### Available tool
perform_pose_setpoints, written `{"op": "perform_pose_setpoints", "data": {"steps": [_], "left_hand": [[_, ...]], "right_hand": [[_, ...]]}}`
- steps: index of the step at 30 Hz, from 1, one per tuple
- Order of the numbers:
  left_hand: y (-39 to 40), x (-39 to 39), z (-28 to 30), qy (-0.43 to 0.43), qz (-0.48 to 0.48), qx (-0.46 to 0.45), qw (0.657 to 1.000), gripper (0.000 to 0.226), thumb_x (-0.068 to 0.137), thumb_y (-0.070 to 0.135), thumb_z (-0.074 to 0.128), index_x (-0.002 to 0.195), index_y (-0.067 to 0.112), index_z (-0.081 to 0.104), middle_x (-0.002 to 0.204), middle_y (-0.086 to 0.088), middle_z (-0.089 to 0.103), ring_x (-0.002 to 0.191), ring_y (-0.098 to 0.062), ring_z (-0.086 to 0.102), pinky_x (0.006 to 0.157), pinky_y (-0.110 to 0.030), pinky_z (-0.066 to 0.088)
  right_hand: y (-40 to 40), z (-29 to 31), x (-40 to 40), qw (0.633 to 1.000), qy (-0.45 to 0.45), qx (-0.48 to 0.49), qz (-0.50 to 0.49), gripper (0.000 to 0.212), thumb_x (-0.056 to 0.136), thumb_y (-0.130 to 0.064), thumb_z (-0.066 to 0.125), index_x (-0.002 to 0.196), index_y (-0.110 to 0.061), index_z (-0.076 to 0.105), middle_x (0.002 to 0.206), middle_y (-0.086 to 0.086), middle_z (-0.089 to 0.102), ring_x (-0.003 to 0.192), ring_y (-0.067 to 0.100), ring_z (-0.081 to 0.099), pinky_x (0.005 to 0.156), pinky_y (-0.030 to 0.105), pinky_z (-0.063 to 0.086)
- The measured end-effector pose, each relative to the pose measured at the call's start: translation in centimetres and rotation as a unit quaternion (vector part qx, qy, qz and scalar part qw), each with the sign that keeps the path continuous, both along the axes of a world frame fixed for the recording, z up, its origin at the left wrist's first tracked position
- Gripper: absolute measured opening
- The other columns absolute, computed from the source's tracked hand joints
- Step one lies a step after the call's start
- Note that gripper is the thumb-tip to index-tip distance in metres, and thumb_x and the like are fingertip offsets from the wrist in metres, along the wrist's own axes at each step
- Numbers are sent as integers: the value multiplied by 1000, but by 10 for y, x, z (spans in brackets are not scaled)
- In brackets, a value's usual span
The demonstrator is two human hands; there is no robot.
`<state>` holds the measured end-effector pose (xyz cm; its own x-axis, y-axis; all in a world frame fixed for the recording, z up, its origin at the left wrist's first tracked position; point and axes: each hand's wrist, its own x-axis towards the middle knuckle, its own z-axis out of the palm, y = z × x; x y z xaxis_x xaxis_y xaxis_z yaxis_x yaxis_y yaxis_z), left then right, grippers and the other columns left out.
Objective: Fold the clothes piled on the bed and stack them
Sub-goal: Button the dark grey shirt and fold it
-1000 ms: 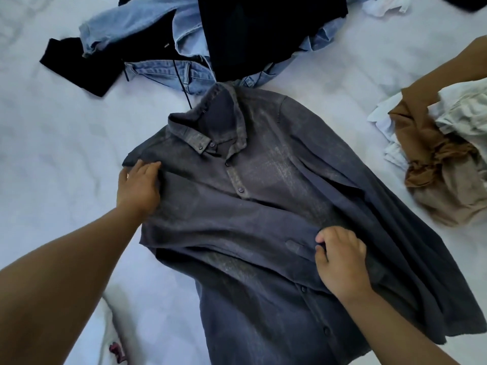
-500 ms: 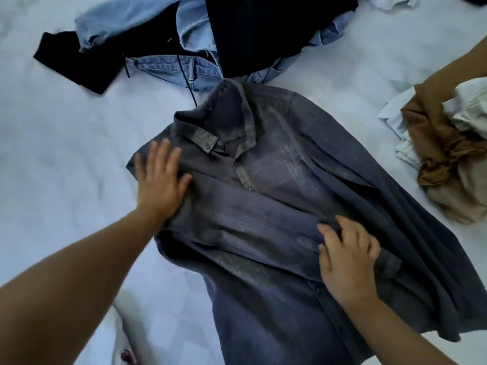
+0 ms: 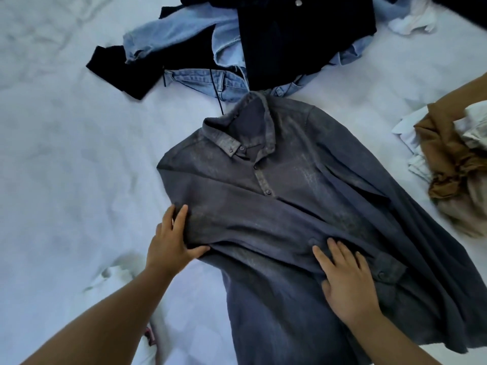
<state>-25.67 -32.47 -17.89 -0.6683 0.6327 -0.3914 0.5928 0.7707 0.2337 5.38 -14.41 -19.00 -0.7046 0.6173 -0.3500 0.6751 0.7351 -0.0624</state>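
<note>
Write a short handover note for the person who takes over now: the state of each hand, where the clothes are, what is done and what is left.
Left hand: flat, fingers straight, pressing the grey shirt at its left edge.
Right hand: flat on the sleeve folded across the shirt front.
Shirt lies face up on the bed, collar away from you.
Done: one sleeve folded in.
Left: finish this shirt, then the denim and black pile beyond it and the brown and white pile on the right. No stack visible.
</note>
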Motion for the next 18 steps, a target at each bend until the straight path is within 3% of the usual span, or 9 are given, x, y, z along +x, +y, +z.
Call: {"op": "perform_pose_setpoints", "data": {"steps": [2,4,6,8,13,16,18], "left_hand": [[9,14,1,-30,146,35,988,99,70,23,78,150,21,19,146,-10,28,116,-38,49,91,-46,46],[19,24,3,-81,295,89,948,84,79,8,63,149,21,17,139,-15,40,111,-39,54,92,-46,47],[23,25,3,-104,353,111,923,68,83,2,50,144,19,27,123,-20,55,100,-36,56,87,-43,48],[17,19,5,-86,345,89,931,65,80,-6,44,140,16,33,108,-20,61,91,-34,56,80,-41,49],[13,22,10,-61,314,46,946,60,79,3,52,137,10,37,112,-15,61,96,-34,58,76,-37,45],[9,74,9,-123,395,97,905,61,81,19,68,133,5,39,117,-18,61,106,-37,58,87,-40,47],[3,115,5,-173,443,107,873,55,81,33,72,122,7,46,108,-14,65,100,-34,61,90,-41,49]], "right_hand": [[0,1,-1,1000,19,22,-2,87,29,-13,94,112,-13,70,116,20,65,103,35,64,78,54,53],[0,1,0,999,27,31,0,85,30,-5,91,112,-11,70,114,21,64,98,37,64,74,52,54],[3,2,3,999,39,38,5,84,29,0,90,110,-10,70,107,21,65,87,37,64,66,48,54],[6,5,7,998,48,46,8,83,27,1,90,107,-9,72,96,19,66,76,36,62,59,45,53],[8,7,15,996,61,56,19,82,29,-2,90,108,-5,70,93,17,65,77,36,62,59,45,52],[4,4,24,996,62,57,26,90,28,-6,90,115,-5,67,103,19,65,87,38,63,69,51,52],[1,2,34,995,69,59,32,93,30,-5,90,119,-4,64,112,20,64,98,37,60,82,53,46]]}}
